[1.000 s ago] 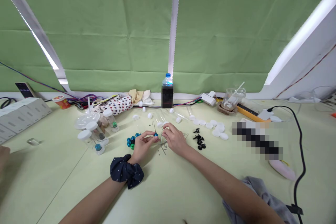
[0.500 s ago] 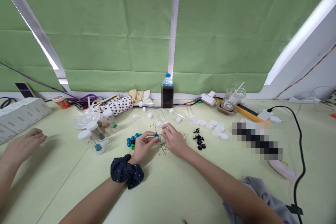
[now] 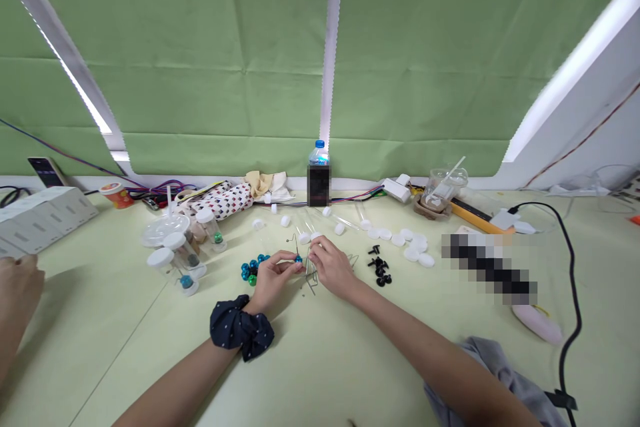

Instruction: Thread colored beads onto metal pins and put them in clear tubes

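My left hand [image 3: 271, 281], with a dark dotted scrunchie [image 3: 242, 327] round its wrist, pinches a small shiny blue ball [image 3: 299, 258] between thumb and fingers. A thin bent wire [image 3: 297, 244] stands up from the ball. Close on the right, my right hand [image 3: 332, 268] has its thumb and fingers pressed together, and what they hold is too small to make out. Several bent metal wires [image 3: 312, 285] lie beneath and beside my right hand. More shiny blue balls [image 3: 253, 264] and a green ball [image 3: 253, 280] rest left of my left hand.
Black stemmed pieces [image 3: 381, 265] and white discs [image 3: 413, 247] lie to the right. Clear tubes with white caps [image 3: 304, 237] spread behind my hands. Lidded tubes [image 3: 175, 240] stand at left. Another person's hand [image 3: 20, 287] is beside white boxes [image 3: 45, 217]. A bottle [image 3: 320, 157] stands behind.
The other person's hand has moved left, towards the table's left edge and the white boxes. My own hands and the blue ball stay almost where they were.
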Available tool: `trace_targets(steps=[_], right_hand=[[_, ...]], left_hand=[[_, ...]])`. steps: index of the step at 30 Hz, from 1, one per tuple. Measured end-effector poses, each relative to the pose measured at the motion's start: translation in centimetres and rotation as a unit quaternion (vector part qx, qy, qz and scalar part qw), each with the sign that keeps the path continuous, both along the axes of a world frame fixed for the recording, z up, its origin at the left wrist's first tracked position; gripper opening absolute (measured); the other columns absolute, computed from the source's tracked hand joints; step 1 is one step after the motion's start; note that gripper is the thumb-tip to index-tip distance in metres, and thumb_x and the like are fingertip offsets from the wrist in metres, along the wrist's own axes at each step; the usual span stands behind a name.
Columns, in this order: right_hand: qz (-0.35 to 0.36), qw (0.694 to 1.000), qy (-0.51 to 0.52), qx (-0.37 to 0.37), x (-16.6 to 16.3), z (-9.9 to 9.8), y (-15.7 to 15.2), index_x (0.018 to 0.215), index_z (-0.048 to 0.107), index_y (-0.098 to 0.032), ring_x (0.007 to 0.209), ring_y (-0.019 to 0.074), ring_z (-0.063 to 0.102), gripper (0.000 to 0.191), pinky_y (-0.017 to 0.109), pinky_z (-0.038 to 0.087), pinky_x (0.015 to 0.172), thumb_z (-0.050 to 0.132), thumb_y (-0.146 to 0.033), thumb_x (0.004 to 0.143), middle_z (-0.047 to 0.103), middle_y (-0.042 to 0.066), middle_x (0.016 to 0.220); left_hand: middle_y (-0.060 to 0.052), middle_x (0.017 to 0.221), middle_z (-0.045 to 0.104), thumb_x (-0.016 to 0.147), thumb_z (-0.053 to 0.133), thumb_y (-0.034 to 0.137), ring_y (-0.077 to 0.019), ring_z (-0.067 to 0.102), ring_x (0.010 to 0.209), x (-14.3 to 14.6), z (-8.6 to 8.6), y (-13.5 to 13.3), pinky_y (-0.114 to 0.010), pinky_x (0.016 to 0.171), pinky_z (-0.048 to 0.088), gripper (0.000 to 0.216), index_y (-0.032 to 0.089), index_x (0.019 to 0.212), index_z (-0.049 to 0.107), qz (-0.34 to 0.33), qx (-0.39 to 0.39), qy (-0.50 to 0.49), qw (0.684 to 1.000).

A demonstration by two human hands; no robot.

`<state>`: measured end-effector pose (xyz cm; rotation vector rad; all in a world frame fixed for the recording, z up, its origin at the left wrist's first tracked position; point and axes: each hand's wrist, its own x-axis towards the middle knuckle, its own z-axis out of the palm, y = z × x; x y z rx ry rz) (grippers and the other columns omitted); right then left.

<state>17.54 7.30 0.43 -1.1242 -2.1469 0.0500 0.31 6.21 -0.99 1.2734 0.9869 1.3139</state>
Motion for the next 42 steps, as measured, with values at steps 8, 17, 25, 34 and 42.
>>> trace_targets(steps=[8,17,25,34,42], right_hand=[[-0.012,1.0,-0.001,-0.022,0.03,0.29,0.0,0.083,0.054,-0.02,0.077,0.0152,0.053,0.014,0.024,0.037,0.056,0.042,-0.019,0.09,0.054,0.004,0.095],[-0.013,1.0,-0.003,-0.01,0.0,0.04,0.12,0.083,0.055,-0.02,0.074,0.0147,0.052,0.016,0.023,0.035,0.052,0.041,-0.021,0.092,0.055,0.005,0.094],[-0.018,1.0,-0.008,-0.004,-0.1,-0.19,0.26,0.082,0.056,-0.02,0.071,0.0141,0.052,0.019,0.024,0.032,0.049,0.041,-0.023,0.092,0.056,0.005,0.094],[-0.012,1.0,0.003,-0.019,-0.26,-0.7,0.51,0.077,0.055,-0.018,0.062,0.0118,0.051,0.021,0.023,0.036,0.051,0.042,-0.023,0.092,0.055,0.004,0.088],[0.054,0.991,0.116,-0.05,-0.35,-0.63,0.85,0.068,0.058,-0.018,0.065,0.0119,0.053,0.024,0.025,0.045,0.062,0.047,-0.021,0.089,0.049,0.002,0.079]], left_hand=[[-0.005,0.085,0.068,0.065,0.075,0.029,-0.0222,0.069,0.073,0.04,-0.13,0.0,-0.038,0.075,0.055,0.024,0.015,0.082,0.064,0.002,0.002,-0.001,1.0],[-0.005,0.086,0.068,0.066,0.074,0.029,-0.0221,0.069,0.073,-0.01,-0.28,0.06,-0.038,0.075,0.055,0.024,0.015,0.082,0.064,-0.001,0.009,0.003,1.0],[-0.006,0.086,0.068,0.063,0.076,0.031,-0.0227,0.069,0.072,0.09,0.14,-0.1,-0.039,0.075,0.056,0.027,0.015,0.081,0.064,0.0,0.001,-0.001,1.0],[-0.005,0.085,0.067,0.064,0.075,0.03,-0.0232,0.069,0.072,0.2,0.37,-0.24,-0.039,0.075,0.055,0.025,0.015,0.08,0.063,-0.008,0.007,0.004,1.0],[-0.006,0.087,0.067,0.064,0.075,0.029,-0.0233,0.069,0.073,0.15,0.1,-0.16,-0.038,0.075,0.055,0.025,0.015,0.08,0.063,-0.009,0.006,0.0,1.0]])
